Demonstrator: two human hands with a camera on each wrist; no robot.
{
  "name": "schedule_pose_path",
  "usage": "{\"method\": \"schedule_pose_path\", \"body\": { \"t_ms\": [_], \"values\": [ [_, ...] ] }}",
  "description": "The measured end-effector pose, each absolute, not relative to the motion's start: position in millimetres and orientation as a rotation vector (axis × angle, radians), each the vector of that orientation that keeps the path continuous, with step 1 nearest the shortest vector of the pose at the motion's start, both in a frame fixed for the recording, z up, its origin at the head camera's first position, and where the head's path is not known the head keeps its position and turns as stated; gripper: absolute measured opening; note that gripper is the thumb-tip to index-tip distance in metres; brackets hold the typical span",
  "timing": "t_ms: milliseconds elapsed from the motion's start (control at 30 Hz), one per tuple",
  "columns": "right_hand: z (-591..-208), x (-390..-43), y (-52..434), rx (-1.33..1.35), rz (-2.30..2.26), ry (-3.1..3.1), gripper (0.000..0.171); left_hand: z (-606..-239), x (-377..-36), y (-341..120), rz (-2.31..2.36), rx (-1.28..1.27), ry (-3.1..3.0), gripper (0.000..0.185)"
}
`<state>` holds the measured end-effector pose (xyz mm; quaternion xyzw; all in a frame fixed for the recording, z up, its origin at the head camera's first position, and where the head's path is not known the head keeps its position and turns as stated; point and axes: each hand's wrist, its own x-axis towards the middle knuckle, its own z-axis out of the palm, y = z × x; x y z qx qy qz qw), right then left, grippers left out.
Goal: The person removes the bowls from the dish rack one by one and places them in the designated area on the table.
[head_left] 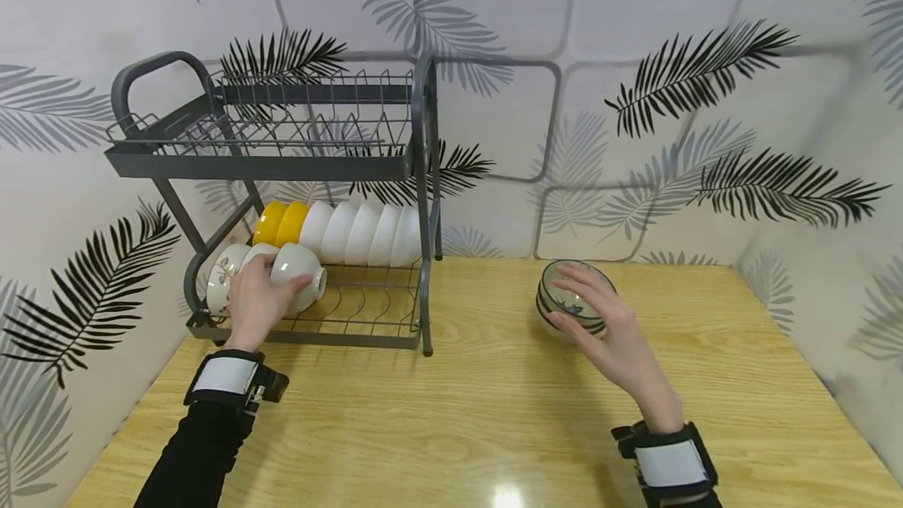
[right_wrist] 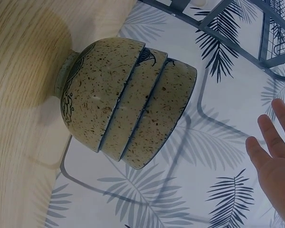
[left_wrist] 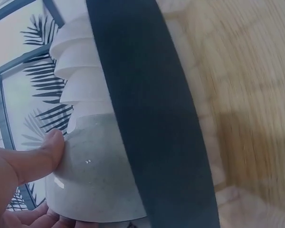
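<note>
My left hand [head_left: 255, 300] grips a pale off-white bowl [head_left: 295, 261] tipped on its side in the lower tier of the dark dish rack [head_left: 261, 167]. In the left wrist view, the thumb lies against the wall of that bowl [left_wrist: 92, 166] and the other fingers go round its rim. A flower-patterned bowl [head_left: 221, 281] stands at the left of the same row. On the table at right is an upright stack of three speckled bowls [right_wrist: 104, 90] with dark rims. My right hand [head_left: 624, 347] hovers just above this stack, fingers extended, apart from it in the right wrist view.
Behind the gripped bowl stands a row of yellow bowls [head_left: 271, 223] and several white bowls [head_left: 363, 234] on edge. The rack's upper wire tier [head_left: 317, 136] overhangs them. A wooden table [head_left: 466, 390] meets the patterned wall [head_left: 494, 124] at the back.
</note>
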<state>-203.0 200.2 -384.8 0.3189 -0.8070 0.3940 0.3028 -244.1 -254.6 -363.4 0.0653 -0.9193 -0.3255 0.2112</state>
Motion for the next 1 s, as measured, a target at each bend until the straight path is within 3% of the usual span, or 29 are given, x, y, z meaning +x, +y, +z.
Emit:
{"method": "schedule_pose_path", "body": {
  "t_ms": [433,1000],
  "values": [
    [-382.9,-202.7,204.7,0.829,1.047,-2.154,0.049,-364.0,-245.2,-249.8,-1.182,0.358,-2.486,0.055],
    [-385.2,-203.6,205.3,0.83,1.043,-2.168,0.048,-374.2,-240.1,-227.7,-1.647,0.304,-2.176,0.051]
  ]
}}
